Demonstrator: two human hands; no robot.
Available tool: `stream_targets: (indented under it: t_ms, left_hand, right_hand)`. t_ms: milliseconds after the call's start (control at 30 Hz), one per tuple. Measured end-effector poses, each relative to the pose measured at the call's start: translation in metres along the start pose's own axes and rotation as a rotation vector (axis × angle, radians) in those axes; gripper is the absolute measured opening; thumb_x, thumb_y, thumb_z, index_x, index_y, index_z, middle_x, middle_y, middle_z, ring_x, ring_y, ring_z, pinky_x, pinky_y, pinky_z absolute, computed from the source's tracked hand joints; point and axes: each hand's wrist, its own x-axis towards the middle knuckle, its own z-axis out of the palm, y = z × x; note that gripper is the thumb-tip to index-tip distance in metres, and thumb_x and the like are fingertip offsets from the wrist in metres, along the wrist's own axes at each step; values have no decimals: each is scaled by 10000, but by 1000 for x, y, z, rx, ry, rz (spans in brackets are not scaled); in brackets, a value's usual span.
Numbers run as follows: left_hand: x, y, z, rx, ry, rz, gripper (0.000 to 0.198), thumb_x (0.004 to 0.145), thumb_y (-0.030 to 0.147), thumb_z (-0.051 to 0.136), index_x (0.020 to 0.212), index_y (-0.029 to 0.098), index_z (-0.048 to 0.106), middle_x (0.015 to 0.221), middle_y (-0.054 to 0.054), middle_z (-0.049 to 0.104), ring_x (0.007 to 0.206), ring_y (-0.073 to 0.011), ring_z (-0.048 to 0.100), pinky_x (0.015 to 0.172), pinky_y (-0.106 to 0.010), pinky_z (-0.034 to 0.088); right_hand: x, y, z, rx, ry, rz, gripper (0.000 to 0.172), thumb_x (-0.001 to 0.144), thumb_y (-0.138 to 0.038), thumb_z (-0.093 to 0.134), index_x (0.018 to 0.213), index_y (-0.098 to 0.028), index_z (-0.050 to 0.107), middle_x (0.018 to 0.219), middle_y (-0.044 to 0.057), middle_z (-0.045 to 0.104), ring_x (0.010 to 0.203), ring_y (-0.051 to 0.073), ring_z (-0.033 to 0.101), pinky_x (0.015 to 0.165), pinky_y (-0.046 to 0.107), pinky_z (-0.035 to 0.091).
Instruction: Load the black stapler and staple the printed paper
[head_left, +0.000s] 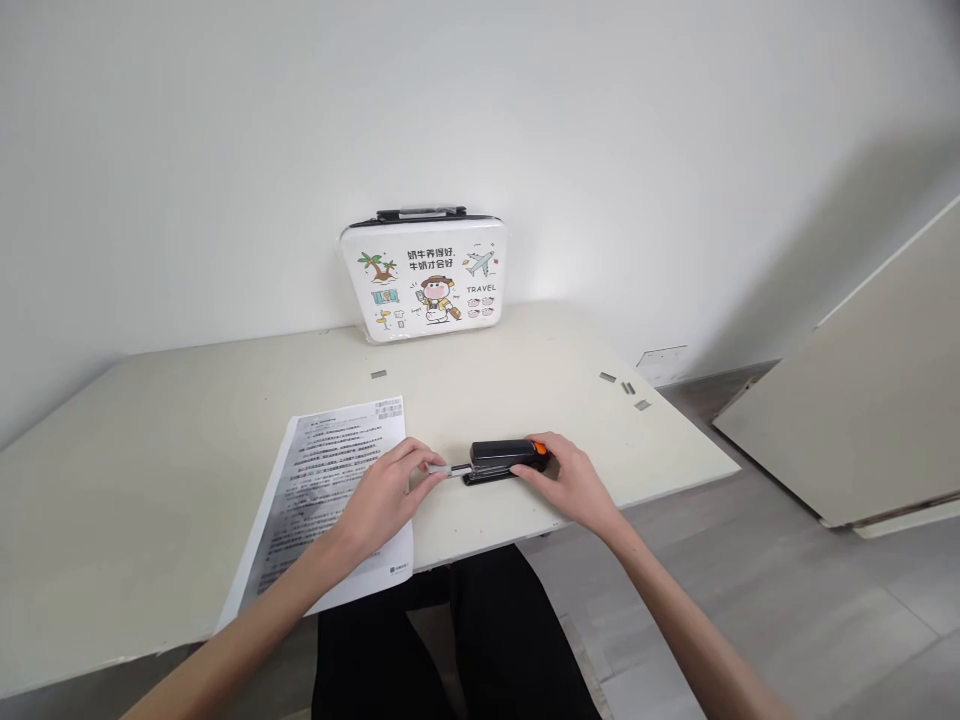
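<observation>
A black stapler [501,455] with an orange part at its back end lies on the table near the front edge. My right hand [564,478] grips that back end, thumb on the near side and fingers behind it. On the other side, my left hand [394,490] pinches a thin silvery piece [453,469] between thumb and fingertips at the stapler's front end. Whether this piece is a strip of staples or the stapler's pulled-out tray, I cannot tell. A printed sheet of paper [330,480] lies partly under my left forearm.
Against the wall stands a white case [427,285] with cartoon prints and a black handle. Short staple strips lie at the table's right side [628,388], and another staple strip [379,374] lies near the case. The table's right edge slants toward a pale panel [862,400].
</observation>
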Motion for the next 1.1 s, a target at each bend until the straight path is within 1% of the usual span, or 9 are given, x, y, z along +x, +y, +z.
stream_targets:
  t_ms: [167, 300, 567, 733, 833, 900, 967, 1100]
  left_hand:
    - [1, 0, 3, 20, 17, 10, 332, 1012, 546, 520, 1028, 287, 726, 1113, -30, 703, 771, -201, 655, 751, -371, 531]
    - [2, 3, 6, 25, 13, 0, 339, 1002, 553, 533, 1040, 276, 725, 1106, -34, 713, 762, -202, 659, 731, -362, 530]
    - [5, 5, 12, 30, 20, 11, 316, 1006, 534, 541, 1032, 283, 731, 1113, -32, 726, 945, -242, 699, 840, -377, 549]
    - [-2, -4, 6, 34, 40, 8, 320, 991, 552, 564, 1056, 282, 722, 1085, -37, 724, 968, -257, 700, 864, -388, 549]
    - [-7, -12, 1, 50, 20, 10, 329, 992, 555, 565, 1098, 279, 709, 1085, -44, 715, 973, -260, 696, 848, -385, 549]
    - [-8, -16, -2, 76, -2, 63, 331, 1010, 540, 545, 1162, 287, 694, 1132, -53, 704, 1010, -263, 684, 866, -388, 546]
    - [-8, -16, -4, 118, -31, 152, 333, 1031, 507, 522, 1250, 304, 669, 1191, -60, 681, 1053, -265, 663, 890, -393, 537]
    - [-3, -12, -2, 212, -95, 317, 342, 1072, 421, 466, 1366, 349, 625, 1244, -73, 628, 1089, -260, 632, 912, -399, 523]
  right_hand:
    - [-1, -1, 0, -15, 6, 1, 389, 943, -573, 648, 1195, -276, 642, 1172, 72, 721, 1081, 281, 668, 938, 439, 548]
    - [-1, 1, 0, -19, 5, 1, 381, 948, -561, 651, 1203, -279, 639, 1179, 64, 720, 1083, 274, 666, 949, 431, 540]
    - [0, 2, 1, -21, 7, -3, 383, 945, -559, 656, 1201, -274, 641, 1181, 66, 720, 1090, 274, 665, 951, 434, 537]
    - [0, 1, 0, -17, 0, 11, 399, 943, -571, 650, 1211, -276, 642, 1183, 75, 722, 1094, 282, 665, 959, 450, 538]
    - [-1, 1, -1, -20, 6, 8, 389, 946, -566, 652, 1212, -282, 641, 1183, 64, 722, 1096, 276, 663, 960, 444, 537]
    - [0, 1, 0, -20, 7, 3, 388, 946, -568, 651, 1207, -281, 641, 1176, 64, 723, 1092, 275, 665, 958, 442, 539]
    - [0, 1, 0, -19, 6, 0, 396, 943, -573, 651, 1207, -279, 641, 1171, 69, 724, 1085, 278, 668, 954, 443, 541]
    - [0, 2, 1, -23, 5, 4, 397, 941, -574, 653, 1208, -280, 641, 1178, 69, 723, 1088, 279, 669, 950, 441, 543]
